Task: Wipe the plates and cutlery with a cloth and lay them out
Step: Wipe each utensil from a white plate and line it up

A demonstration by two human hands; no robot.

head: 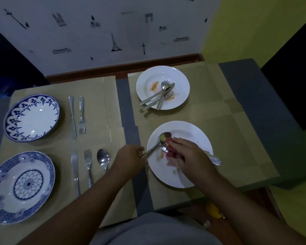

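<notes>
Both forearms reach in from the near edge over the tan placemats (99,96). Left hand (131,159) pinches the handle end of a spoon (156,147), probably to steady it, while the right hand (189,156) is closed around a reddish cloth (170,152) pressed against the spoon near its bowl, apparently wiping it. That spoon lies over the near white plate (194,133), its long axis slanting from near-left at the handle to far-right at the bowl, which faces up. A second utensil seems to lie alongside it; I cannot tell what it is. More cutlery juts out past the right wrist.

Beyond, the far white plate (180,76) carries smears and crossed spoons and a fork, seemingly unwiped. On the left, two blue-patterned plates (16,124) sit with knives, forks and one spoon laid lengthwise beside them, looking finished.
</notes>
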